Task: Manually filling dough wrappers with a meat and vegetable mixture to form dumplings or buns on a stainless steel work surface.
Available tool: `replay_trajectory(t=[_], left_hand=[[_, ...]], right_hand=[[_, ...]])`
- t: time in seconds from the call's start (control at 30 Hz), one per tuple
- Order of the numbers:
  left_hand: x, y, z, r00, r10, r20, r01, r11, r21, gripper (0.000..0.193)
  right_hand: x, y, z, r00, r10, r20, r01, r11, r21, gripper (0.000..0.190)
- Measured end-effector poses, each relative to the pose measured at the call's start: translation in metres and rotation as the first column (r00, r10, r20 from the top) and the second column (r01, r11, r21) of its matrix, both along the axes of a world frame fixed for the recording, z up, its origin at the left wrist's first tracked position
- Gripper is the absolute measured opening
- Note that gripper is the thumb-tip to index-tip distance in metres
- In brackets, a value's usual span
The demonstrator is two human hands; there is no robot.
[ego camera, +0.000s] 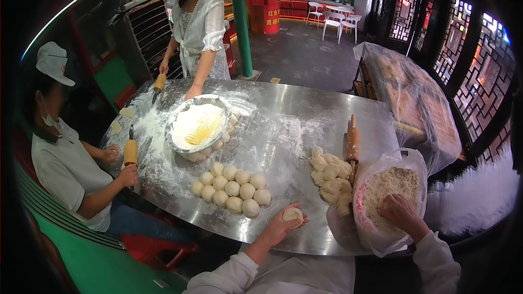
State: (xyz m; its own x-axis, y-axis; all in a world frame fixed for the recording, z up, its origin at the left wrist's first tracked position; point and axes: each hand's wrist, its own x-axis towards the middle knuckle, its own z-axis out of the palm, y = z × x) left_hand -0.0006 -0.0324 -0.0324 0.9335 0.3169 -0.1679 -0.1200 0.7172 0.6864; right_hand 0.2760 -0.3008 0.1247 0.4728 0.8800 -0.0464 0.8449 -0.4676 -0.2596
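Observation:
My left hand [274, 228] cups a small round of pale dough [292, 214], hollowed on top, just above the table's near edge. My right hand [402, 212] reaches into a crumbly beige mixture [390, 183], fingers curled and their tips hidden, so what they grip cannot be seen. A white plastic bag [421, 171] with red print holds that mixture. Left of the bag lies a heap of soft dough pieces [331, 169]. Several smooth round dough balls [232, 188] sit in close rows left of my left hand.
On the steel table [282, 163], a rolling pin [352, 143] lies beyond the dough heap. A bowl of flour [204, 120] stands among more dough balls. Two people [73, 163] [200, 28] hold rolling pins at the left and far sides. A plastic-covered rack [408, 94] stands at right.

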Motion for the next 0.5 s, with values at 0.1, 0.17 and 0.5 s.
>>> replay_trajectory(t=[0.1,0.17,0.5], left_hand=[[0.004,0.002,0.0,1.0,-0.026,0.007,0.026,0.999,-0.02,0.066],[0.002,-0.001,0.001,1.0,0.009,-0.018,-0.009,1.0,0.003,0.057],[0.074,-0.013,0.12,0.984,-0.18,0.017,0.176,0.974,0.145,0.038]], right_hand=[[0.003,-0.002,0.001,0.999,-0.039,0.0,0.039,0.999,0.018,0.026],[0.014,-0.003,-0.011,0.995,-0.096,-0.012,0.096,0.988,0.122,0.025],[0.018,-0.001,0.001,0.643,-0.271,-0.716,0.585,0.777,0.231,0.017]])
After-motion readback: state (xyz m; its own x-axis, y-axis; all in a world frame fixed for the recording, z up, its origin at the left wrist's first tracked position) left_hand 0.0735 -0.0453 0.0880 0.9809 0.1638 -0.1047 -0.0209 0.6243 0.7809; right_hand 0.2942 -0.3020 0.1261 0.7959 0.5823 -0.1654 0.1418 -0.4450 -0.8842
